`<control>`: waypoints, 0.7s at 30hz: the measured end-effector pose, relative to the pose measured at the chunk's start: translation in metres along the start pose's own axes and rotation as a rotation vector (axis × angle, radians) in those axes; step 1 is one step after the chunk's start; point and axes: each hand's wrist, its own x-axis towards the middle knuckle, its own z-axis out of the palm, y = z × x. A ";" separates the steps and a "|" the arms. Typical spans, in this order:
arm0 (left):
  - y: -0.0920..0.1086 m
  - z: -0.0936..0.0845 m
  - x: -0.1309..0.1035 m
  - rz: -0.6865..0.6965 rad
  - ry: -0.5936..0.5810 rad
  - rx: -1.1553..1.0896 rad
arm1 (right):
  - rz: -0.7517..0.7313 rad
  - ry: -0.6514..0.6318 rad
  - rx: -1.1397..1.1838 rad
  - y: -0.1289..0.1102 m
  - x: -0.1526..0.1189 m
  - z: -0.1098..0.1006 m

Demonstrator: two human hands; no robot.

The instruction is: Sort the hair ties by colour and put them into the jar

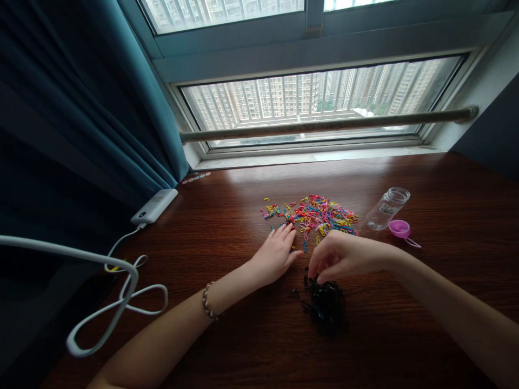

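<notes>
A spread of small coloured bands in red, yellow, blue and pink lies on the brown wooden table. My left hand rests palm down at the near left edge of the bands, fingers stretched out. Nearer to me sits a heap of black bands, with a few loose ones to its left. My right hand hangs over the far edge of this heap, thumb and fingers curled down towards it. Whatever is between its fingertips is too small to make out.
At the right, a clear bottle stands tilted in view beside a pink cap. A white power bank with a looping white cable is at the left, near the blue curtain. Behind the table is a window bar.
</notes>
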 end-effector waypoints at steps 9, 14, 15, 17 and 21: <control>0.038 -0.002 -0.025 0.152 -0.134 -0.017 | 0.057 0.413 0.218 0.018 0.004 -0.015; 0.041 -0.010 -0.024 0.185 -0.100 0.025 | 0.057 0.621 0.059 0.050 0.016 -0.007; 0.038 -0.013 -0.021 0.191 -0.077 0.025 | 0.040 0.654 -0.029 0.055 0.018 -0.004; 0.026 -0.018 -0.011 0.184 -0.011 0.022 | -0.001 0.693 -0.204 0.062 0.021 0.002; -0.016 -0.022 0.011 0.125 0.112 0.096 | -0.044 0.695 -0.383 0.067 0.023 0.007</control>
